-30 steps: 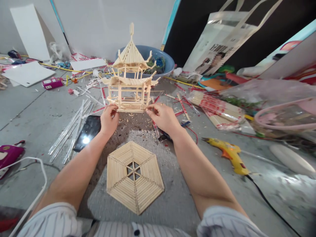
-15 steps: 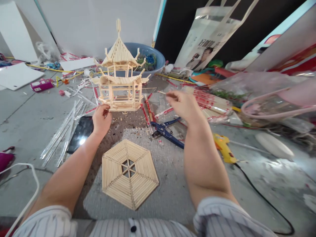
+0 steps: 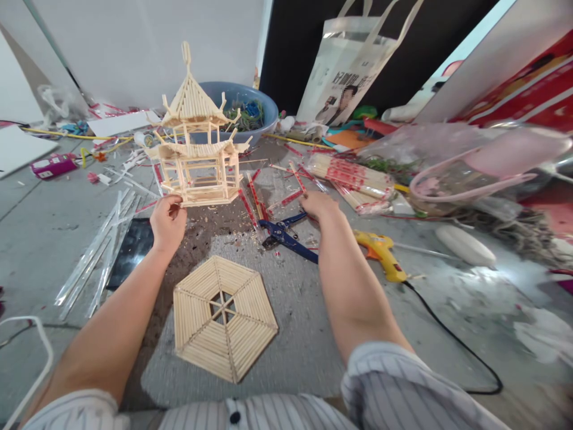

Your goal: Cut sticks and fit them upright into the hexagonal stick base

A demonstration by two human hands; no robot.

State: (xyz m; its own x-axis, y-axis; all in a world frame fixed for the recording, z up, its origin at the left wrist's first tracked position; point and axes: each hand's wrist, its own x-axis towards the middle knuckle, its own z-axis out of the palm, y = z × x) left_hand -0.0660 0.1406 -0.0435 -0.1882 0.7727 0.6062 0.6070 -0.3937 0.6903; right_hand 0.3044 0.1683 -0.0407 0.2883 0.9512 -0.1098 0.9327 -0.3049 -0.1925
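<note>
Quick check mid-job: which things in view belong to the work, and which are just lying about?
Likely part of the work:
- stick pavilion, left hand at its base
- hexagonal stick panel
- pliers, near the right hand
- yellow glue gun
- wrapped sticks

Apparently just lying about:
- dark phone-like slab
- clear plastic strips
- blue basin
- white printed bag

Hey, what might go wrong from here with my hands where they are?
Your left hand holds the stick pavilion at a lower corner, so a jerk might crack its thin posts.
Your right hand is near the blue pliers and might knock them.
The yellow glue gun lies beside your right forearm; if hot, it could burn you.
</note>
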